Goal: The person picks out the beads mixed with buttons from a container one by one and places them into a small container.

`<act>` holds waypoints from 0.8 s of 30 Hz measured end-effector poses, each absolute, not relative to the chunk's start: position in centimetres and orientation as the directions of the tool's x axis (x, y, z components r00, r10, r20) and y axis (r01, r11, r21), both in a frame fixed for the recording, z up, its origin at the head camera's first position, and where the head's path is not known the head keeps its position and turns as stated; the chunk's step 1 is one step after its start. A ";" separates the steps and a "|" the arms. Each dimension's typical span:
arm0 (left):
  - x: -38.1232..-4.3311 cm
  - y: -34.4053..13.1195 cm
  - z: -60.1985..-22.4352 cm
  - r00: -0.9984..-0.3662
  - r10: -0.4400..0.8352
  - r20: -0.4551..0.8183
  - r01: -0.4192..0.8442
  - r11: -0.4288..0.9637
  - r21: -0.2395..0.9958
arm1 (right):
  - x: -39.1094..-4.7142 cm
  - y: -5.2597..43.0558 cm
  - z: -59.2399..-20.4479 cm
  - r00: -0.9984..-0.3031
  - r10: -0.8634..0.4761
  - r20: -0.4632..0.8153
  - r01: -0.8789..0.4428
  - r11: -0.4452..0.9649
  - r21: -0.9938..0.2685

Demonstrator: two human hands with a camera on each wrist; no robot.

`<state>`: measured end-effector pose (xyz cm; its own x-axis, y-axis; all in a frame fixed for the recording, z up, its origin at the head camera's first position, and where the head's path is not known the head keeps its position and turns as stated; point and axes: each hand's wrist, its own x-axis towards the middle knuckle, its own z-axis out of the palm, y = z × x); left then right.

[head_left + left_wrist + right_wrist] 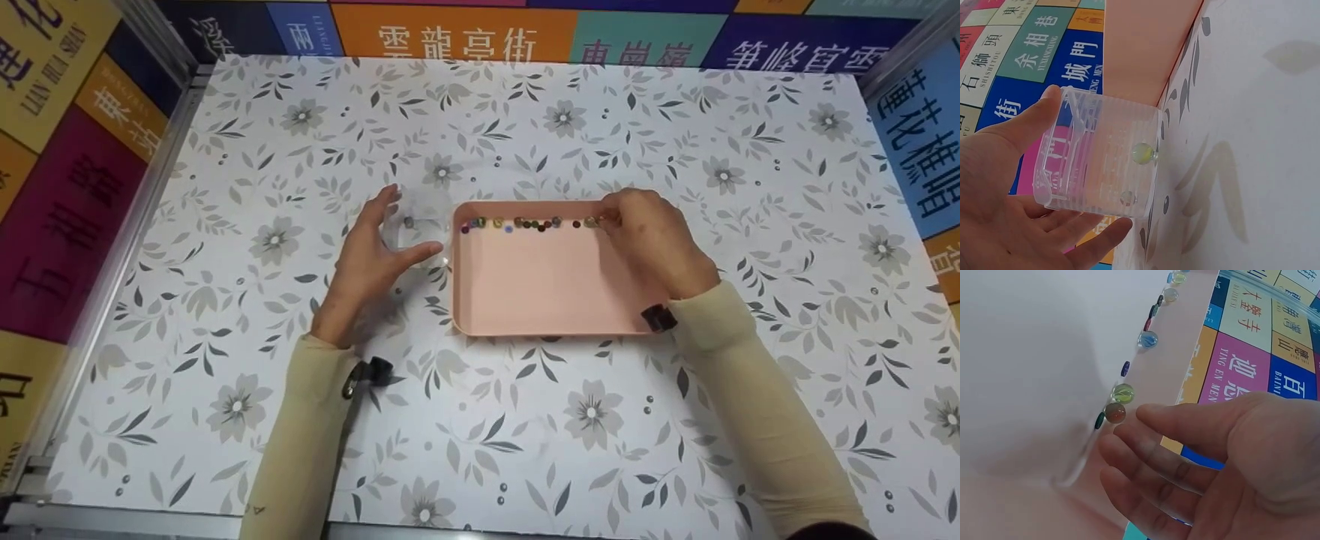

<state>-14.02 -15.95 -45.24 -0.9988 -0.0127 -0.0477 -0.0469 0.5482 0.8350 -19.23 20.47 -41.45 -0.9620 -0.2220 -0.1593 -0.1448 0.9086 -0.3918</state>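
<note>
My left hand (373,251) is around a clear plastic box (1100,154), its thumb at one top edge and fingers along the opposite side. Inside the box lie a yellow-green marble (1143,153) and a smaller clear-looking one (1127,198). Reaching over the far right corner of a pink tray (555,300), my right hand (652,236) has its thumb and fingertips apart, right by a reddish-brown marble (1116,413). Beside that marble are a green-yellow marble (1124,393) and a dark green flat piece (1099,420).
Several more marbles and flat coloured pieces line the tray's far wall, among them a blue marble (1148,340) and a purple piece (1125,368). The box stands left of the tray on a floral-patterned tabletop (487,435). Colourful panels with lettering (457,34) border the table.
</note>
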 end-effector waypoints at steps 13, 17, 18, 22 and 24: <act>-13.9 -15.9 -45.1 -0.998 -0.022 -0.051 -0.055 0.537 0.842 | -19.4 20.5 -42.4 -0.952 -0.250 -0.177 -0.160 0.899 -0.408; -13.9 -15.9 -45.1 -0.998 -0.023 -0.050 -0.055 0.538 0.841 | -19.3 20.4 -42.5 -0.954 -0.248 -0.169 -0.159 0.896 -0.415; -13.9 -16.0 -45.1 -0.999 -0.021 -0.048 -0.051 0.537 0.842 | -19.3 20.5 -42.6 -0.955 -0.246 -0.167 -0.158 0.895 -0.417; -13.9 -16.1 -45.2 -0.999 -0.012 -0.033 -0.034 0.537 0.843 | -19.3 20.4 -42.6 -0.955 -0.242 -0.169 -0.152 0.894 -0.421; -14.0 -16.1 -45.2 -1.000 -0.008 -0.029 -0.029 0.539 0.842 | -19.3 20.4 -42.6 -0.955 -0.240 -0.173 -0.148 0.894 -0.422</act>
<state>-13.98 -16.11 -45.22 -0.9995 -0.0077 -0.0291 -0.0286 0.5387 0.8420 -19.33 20.36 -42.63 -0.9552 -0.2397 -0.1733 -0.1479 0.8945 -0.4219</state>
